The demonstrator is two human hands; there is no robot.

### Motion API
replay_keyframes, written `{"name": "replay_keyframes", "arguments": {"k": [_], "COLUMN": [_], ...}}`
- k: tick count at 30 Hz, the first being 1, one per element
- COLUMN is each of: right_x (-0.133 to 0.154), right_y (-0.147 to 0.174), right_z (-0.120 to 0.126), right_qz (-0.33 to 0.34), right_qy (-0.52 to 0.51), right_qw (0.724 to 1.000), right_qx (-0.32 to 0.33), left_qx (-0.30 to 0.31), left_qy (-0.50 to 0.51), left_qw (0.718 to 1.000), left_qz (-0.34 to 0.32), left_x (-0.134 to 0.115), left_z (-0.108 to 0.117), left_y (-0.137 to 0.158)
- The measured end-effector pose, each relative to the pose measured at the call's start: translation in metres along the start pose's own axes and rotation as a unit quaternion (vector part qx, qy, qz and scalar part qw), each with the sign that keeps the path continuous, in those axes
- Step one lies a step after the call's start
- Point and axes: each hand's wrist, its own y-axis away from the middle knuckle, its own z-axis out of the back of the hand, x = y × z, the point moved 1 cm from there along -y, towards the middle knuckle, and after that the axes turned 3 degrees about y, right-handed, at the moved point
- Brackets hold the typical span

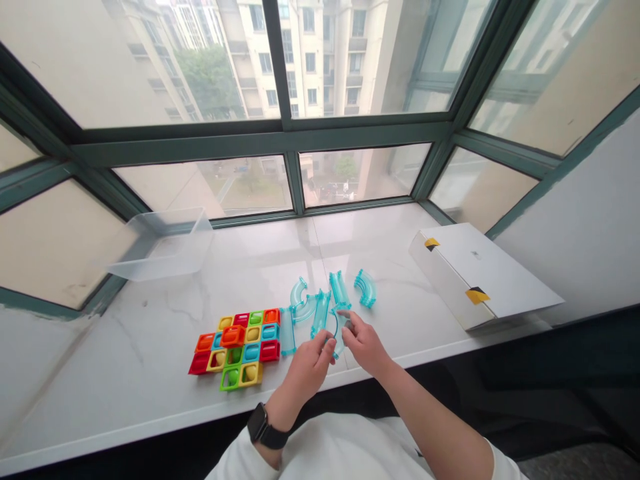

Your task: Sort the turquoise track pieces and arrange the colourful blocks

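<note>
Between my hands, close to the counter's front edge, is a translucent blue curved marble-run track piece (pixel 340 331). My left hand (pixel 311 363), with a dark watch on its wrist, is closed on the near-left side of this piece. From the right, my right hand (pixel 366 343) pinches its other side, the fingers partly covering it. Just beyond lie straight track pieces, one (pixel 321 312) near my left fingers and another (pixel 339 289) farther back. Curved track pieces lie at the back right (pixel 367 288) and left (pixel 305 308). One more straight piece (pixel 287 331) touches or nearly touches the coloured blocks.
Left of my hands, several red, orange, yellow, green and blue hollow blocks (pixel 253 352) sit in rows, one raised orange block (pixel 233 336) on top. A clear plastic bin (pixel 165 260) stands at back left. A white box (pixel 480 267) occupies the right side, below the windows.
</note>
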Motion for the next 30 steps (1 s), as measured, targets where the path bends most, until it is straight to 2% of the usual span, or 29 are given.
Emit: {"name": "replay_keyframes", "arguments": {"k": [4, 7, 10, 12, 16, 19, 23, 30], "right_x": [-0.006, -0.010, -0.011, -0.011, -0.010, -0.008, -0.008, -0.023], "right_y": [0.003, 0.009, 0.017, 0.020, 0.020, 0.017, 0.011, 0.002], "right_z": [0.003, 0.003, 0.002, 0.003, 0.007, 0.015, 0.031, 0.060], "right_qz": [0.019, 0.082, 0.159, 0.189, 0.211, 0.222, 0.213, 0.182], "right_qy": [0.015, -0.006, 0.014, 0.032, 0.039, 0.052, 0.071, 0.115], "right_qw": [0.999, 0.996, 0.987, 0.981, 0.973, 0.969, 0.968, 0.957], "right_qx": [-0.025, -0.046, -0.026, -0.025, -0.087, -0.098, -0.108, -0.195], "left_qx": [0.027, -0.003, -0.036, -0.043, -0.036, -0.028, -0.030, -0.058], "left_qy": [0.105, 0.186, 0.208, 0.181, 0.090, 0.023, -0.054, -0.117], "left_qw": [0.994, 0.981, 0.975, 0.982, 0.995, 0.999, 0.996, 0.984], "left_qz": [0.022, 0.057, 0.065, 0.045, -0.005, -0.024, -0.056, -0.123], "left_x": [0.009, 0.015, 0.015, 0.011, -0.002, -0.014, -0.031, -0.054], "left_z": [-0.007, -0.014, -0.017, -0.017, -0.016, -0.016, -0.017, -0.019], "left_y": [-0.007, -0.014, -0.019, -0.021, -0.023, -0.028, -0.041, -0.074]}}
